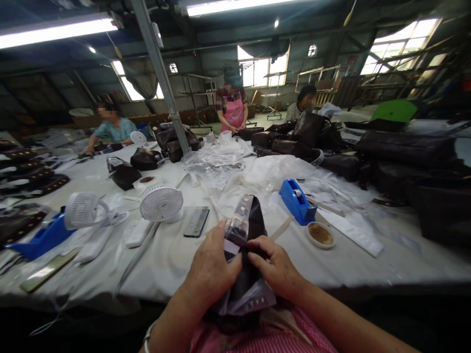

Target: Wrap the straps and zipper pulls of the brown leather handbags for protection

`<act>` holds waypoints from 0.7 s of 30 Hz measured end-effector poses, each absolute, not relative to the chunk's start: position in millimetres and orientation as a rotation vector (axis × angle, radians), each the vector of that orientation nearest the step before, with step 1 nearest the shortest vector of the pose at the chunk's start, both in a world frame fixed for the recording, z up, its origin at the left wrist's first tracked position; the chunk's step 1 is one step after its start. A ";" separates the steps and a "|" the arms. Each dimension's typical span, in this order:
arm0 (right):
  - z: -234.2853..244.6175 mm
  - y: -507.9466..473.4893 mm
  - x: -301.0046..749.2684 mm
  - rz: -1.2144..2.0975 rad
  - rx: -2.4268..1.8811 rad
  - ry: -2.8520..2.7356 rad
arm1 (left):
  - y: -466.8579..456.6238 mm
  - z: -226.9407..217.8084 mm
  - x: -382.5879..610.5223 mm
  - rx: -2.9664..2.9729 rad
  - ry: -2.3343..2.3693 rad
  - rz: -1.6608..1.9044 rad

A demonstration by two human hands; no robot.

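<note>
A dark leather bag stands between my hands at the table's front edge, its lower part over my lap. Clear plastic film covers a strap with metal studs on its upper side. My left hand is closed round the bag's left side, thumb pressed near the middle. From the right, my right hand pinches the bag's dark material with thumb and fingers. Another film-wrapped studded piece hangs below my hands.
A blue tape dispenser and a small dish of brown paste stand to the right. Left are a phone and a white fan. Plastic bags and dark bags lie beyond. Several co-workers, one in a pink apron, are across the table.
</note>
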State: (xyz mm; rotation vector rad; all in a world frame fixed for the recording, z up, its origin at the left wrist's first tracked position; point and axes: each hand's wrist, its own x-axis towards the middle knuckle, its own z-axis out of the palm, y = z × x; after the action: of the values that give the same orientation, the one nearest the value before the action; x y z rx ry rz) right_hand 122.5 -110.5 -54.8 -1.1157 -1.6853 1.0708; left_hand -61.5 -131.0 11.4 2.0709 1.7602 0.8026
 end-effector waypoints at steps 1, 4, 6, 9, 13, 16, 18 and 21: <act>-55.7 -110.3 125.1 1.084 -1.130 -1.673 | -128.8 15.2 -63.1 2.014 1.750 0.814; -64.9 -107.6 134.4 1.170 -1.247 -1.531 | -123.7 24.6 -72.0 1.771 1.608 0.841; -75.7 -106.0 138.4 1.217 -1.286 -1.459 | -121.7 23.8 -76.6 1.598 1.458 0.896; -90.4 -106.2 139.9 1.252 -1.282 -1.415 | -120.5 13.6 -77.7 1.447 1.391 0.970; -88.2 -110.2 144.4 1.198 -1.295 -1.416 | -122.8 4.9 -73.8 1.484 1.499 0.958; -66.1 -111.1 147.1 0.995 -1.189 -1.496 | -124.7 4.0 -70.5 1.428 1.355 0.950; -48.1 -108.4 142.3 0.934 -1.047 -1.621 | -125.3 2.9 -67.8 1.355 1.268 0.969; -28.8 -100.9 125.0 0.955 -0.806 -1.888 | -124.8 -0.6 -65.8 1.327 1.185 0.995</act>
State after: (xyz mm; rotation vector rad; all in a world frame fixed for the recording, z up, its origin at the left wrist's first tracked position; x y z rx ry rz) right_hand 125.0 -100.9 -28.8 -0.8060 -1.8884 0.9549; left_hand -65.8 -124.8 -0.6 1.3270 1.1847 0.9950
